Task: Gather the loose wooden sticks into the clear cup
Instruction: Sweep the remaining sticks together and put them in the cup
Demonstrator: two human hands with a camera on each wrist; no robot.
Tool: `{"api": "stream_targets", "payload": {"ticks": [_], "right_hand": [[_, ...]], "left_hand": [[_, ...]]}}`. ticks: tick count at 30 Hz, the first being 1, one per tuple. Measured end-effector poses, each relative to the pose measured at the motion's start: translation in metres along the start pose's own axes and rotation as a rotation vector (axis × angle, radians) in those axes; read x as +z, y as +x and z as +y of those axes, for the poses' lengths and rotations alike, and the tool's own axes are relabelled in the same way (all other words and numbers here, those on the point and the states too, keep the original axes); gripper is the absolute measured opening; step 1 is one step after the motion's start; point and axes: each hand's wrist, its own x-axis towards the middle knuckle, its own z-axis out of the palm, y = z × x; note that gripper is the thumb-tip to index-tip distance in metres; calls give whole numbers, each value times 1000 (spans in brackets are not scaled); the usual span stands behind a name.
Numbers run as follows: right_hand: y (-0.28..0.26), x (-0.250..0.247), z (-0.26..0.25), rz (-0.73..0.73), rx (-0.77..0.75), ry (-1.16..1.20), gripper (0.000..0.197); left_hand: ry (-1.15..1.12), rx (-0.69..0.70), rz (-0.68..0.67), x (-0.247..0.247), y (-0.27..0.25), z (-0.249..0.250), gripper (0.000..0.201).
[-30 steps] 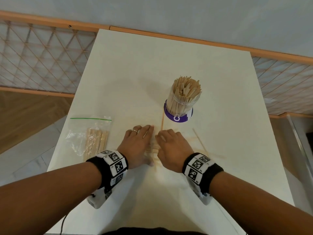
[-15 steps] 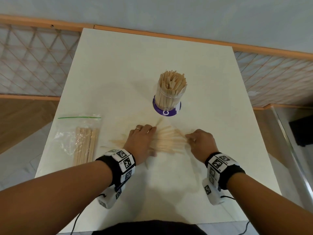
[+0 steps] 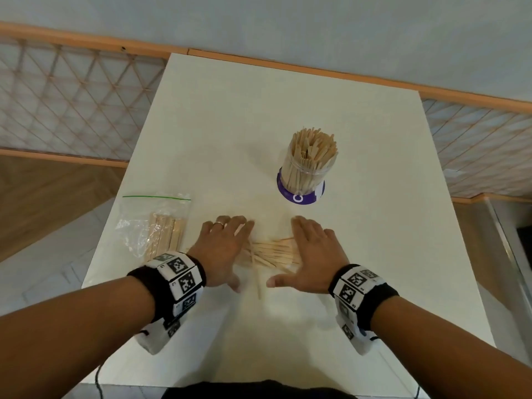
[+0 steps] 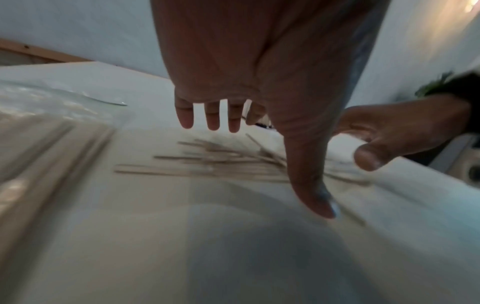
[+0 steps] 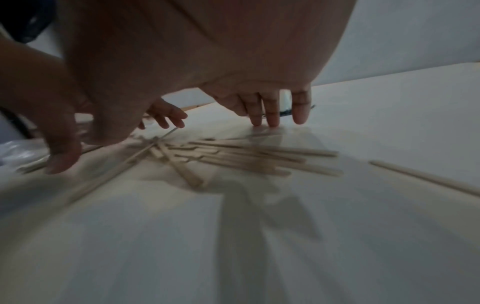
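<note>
Standing on a purple disc at the far middle of the white desk (image 3: pixel 201 116), the clear cup (image 3: pixel 308 171) is packed with upright flat wooden sticks, and a clear zip bag (image 3: pixel 155 223) at the near left holds a flat bundle more. Loose sticks (image 3: pixel 272 254), thin and pale, lie fanned in a heap near the front edge, between the two hands. Left hand (image 3: pixel 221 249) and right hand (image 3: pixel 313 257) are palm-down with fingers straight and thumbs spread inward, each grip wide and holding nothing, flanking the heap.
</note>
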Motion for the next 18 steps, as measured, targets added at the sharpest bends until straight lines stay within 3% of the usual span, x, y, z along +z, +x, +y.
{"api": "stream_targets", "payload": {"ticks": [2,6,11,13,18], "right_hand": [[1,5,-10,-2,-30,-99,134],[3,17,-23,77,-73,-122,84],[9,11,-13,42,-83,82,35],[12,7,-8,20,-90,121,30],[8,5,-10,-42,-123,75,45]], "left_hand": [[6,10,18,6,0,-3,106],[-157,17,179,13,8,8,52],[-251,5,218,19,20,26,33],[-245,-1,222,18,24,30,29],[-272,-6,215,18,30,31,23]]}}
